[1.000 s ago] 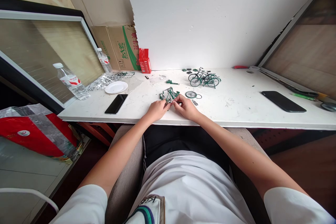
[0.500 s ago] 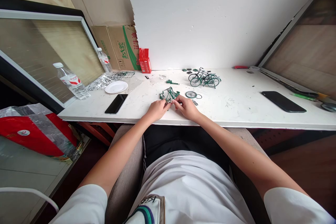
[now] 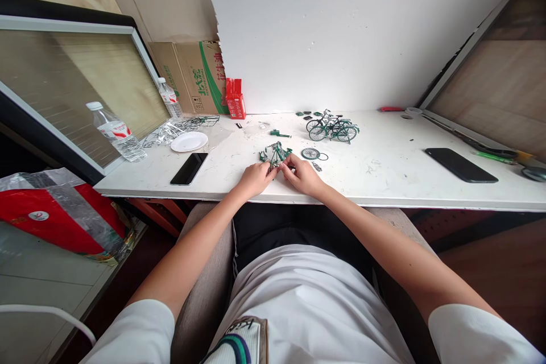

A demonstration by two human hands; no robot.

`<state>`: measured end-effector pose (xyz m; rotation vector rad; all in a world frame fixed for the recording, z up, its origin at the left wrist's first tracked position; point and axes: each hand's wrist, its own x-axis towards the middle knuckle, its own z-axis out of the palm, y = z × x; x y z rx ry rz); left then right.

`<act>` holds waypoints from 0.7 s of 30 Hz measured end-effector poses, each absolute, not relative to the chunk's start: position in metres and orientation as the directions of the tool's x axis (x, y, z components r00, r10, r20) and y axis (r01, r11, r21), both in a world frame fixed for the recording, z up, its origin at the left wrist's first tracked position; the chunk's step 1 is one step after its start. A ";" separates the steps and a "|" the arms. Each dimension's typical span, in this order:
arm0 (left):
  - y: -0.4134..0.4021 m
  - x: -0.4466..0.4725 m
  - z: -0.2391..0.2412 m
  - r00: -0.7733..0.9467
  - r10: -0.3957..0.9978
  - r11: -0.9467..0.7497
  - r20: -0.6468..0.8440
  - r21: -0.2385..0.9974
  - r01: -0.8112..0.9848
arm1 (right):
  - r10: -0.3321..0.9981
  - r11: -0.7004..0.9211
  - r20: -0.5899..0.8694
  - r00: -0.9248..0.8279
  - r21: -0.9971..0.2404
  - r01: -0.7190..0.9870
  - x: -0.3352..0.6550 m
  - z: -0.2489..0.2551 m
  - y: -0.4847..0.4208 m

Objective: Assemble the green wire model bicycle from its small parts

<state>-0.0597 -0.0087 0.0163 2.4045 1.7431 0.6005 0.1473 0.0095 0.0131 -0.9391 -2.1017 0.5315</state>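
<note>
The left hand (image 3: 255, 178) and right hand (image 3: 306, 175) are pinching the frame (image 3: 276, 152) near the desk's (image 3: 384, 182) front edge; right of a loose wheel (image 3: 310, 153), bare surface is stretching wide.

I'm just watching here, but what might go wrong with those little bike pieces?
The left hand and right hand are close to the front edge of the table, so a dropped bit might fall off.
The green toy bike at their fingertips has thin parts, which might bend or snap if pressed hard.
A loose wheel lies just beyond the right hand, so a careless nudge might push it away.
</note>
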 end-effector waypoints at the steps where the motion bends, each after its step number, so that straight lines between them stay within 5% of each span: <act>1: -0.009 -0.060 0.016 0.263 0.932 -0.334 0.248 0.311 0.890 | 0.760 0.647 0.476 -0.442 -0.616 0.449 0.147 0.013 0.010; 21: -0.007 -0.059 0.013 0.258 0.930 -0.330 0.261 0.284 0.900 | 0.736 0.674 0.493 -0.464 -0.600 0.432 0.147 0.011 0.010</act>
